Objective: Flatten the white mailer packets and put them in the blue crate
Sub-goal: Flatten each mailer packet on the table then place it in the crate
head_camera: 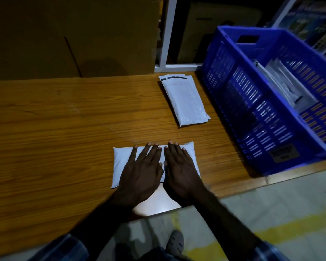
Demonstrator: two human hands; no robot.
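Crate [271, 102] label blurred, unreadable

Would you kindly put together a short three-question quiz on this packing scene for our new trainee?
1. True or false: both the left hand and the right hand lie flat, fingers straight, on the near white packet.
2. Where does the blue crate stand? A) on the floor B) on the wooden table, at the person's right C) on the cardboard box
3. Fill in: the small stack of packets lies between the pressed packet and the ____ edge of the table.

Key: 1 true; 2 B; 3 far.
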